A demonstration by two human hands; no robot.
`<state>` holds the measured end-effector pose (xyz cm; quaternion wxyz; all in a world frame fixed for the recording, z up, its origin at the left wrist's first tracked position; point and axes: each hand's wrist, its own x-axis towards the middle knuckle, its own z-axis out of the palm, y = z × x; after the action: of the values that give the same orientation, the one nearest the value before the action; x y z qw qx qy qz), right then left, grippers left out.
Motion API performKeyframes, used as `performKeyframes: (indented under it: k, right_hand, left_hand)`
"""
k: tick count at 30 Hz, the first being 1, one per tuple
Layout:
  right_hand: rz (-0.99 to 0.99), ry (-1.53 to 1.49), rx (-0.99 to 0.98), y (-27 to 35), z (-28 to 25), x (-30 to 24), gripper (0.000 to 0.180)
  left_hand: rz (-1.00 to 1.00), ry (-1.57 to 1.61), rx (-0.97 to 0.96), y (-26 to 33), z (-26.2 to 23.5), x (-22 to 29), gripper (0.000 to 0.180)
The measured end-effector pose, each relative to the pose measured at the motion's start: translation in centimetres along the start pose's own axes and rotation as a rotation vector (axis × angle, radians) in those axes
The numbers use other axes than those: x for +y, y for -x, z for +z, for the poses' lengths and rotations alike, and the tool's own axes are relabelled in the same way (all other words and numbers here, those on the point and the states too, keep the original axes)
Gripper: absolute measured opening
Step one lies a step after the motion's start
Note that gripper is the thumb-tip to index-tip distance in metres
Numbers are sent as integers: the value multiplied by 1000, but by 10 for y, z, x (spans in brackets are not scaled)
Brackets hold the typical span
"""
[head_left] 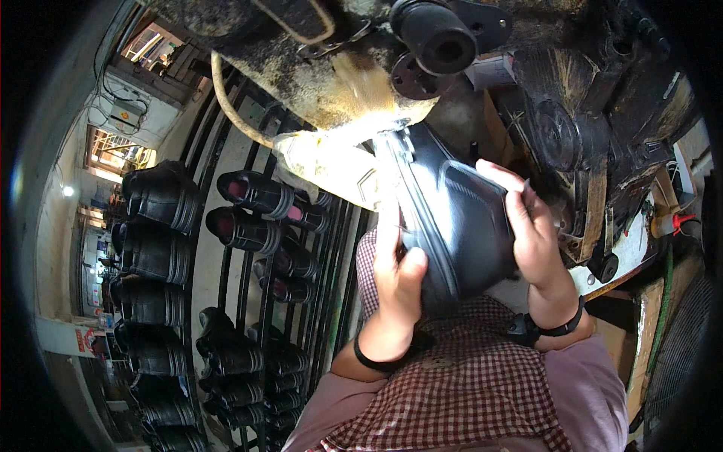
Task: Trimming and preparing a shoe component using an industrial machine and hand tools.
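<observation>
A black leather shoe is held up between both my hands, its ridged sole edge turned to the left. My left hand grips it along the sole, thumb on the sole edge and fingers partly washed out by glare. On the opposite side my right hand is closed around the upper, with some fingertips hidden. The far end of the shoe meets the brightly lit working end of a worn, grease-stained machine. Whether they touch is lost in the glare.
Black metal racks on the left carry rows of black shoes. A dark round machine part juts out above the shoe. Dark machinery and a bottle with a red top stand to the right.
</observation>
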<state>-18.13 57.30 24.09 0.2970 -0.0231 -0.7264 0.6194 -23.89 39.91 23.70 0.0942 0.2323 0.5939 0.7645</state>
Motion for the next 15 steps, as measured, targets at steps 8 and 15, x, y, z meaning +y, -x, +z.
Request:
performKeyframes:
  k: [8,15]
  right_hand:
    - [-95,144,55,-3,9,11,32]
    - [-212,353,70,-5,12,23,39]
  left_hand:
    - [-131,-103,87,-37,-19,15,54]
    - [144,-347,11,-67,-41,-11,56]
